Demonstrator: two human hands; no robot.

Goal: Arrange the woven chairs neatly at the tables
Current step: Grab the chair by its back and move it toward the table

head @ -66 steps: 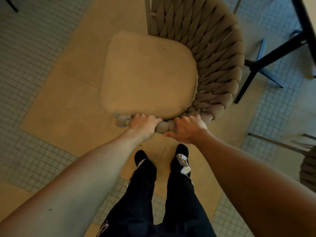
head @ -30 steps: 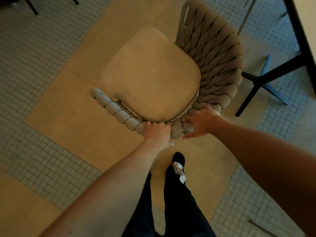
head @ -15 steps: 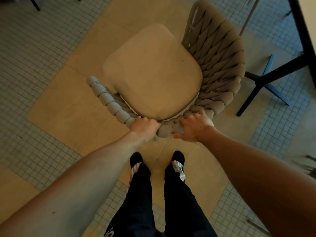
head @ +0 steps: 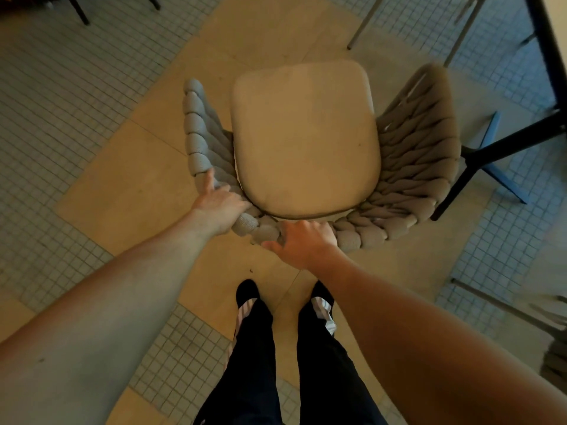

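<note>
A woven chair [head: 420, 167] with thick braided rope sides and a beige seat cushion [head: 303, 136] stands on the floor right in front of me, its curved backrest toward me. My left hand [head: 219, 207] grips the backrest rim at its left bend, the index finger stretched along the braid. My right hand [head: 302, 240] grips the rim at the middle of the back, fingers curled over the top. A table [head: 549, 41] with a dark edge runs down the far right.
Black table legs [head: 497, 148] and a blue leg [head: 503, 179] stand just right of the chair. Thin metal chair legs [head: 365, 23] show at the top, dark legs [head: 79, 10] at the top left. Part of another woven chair [head: 555, 360] sits at the right edge. My feet [head: 248, 296] stand behind the chair.
The chair has swung round so both woven sides show and its seat front points away from me. My left hand slid left along the rim; the right hand stayed mid-back.
</note>
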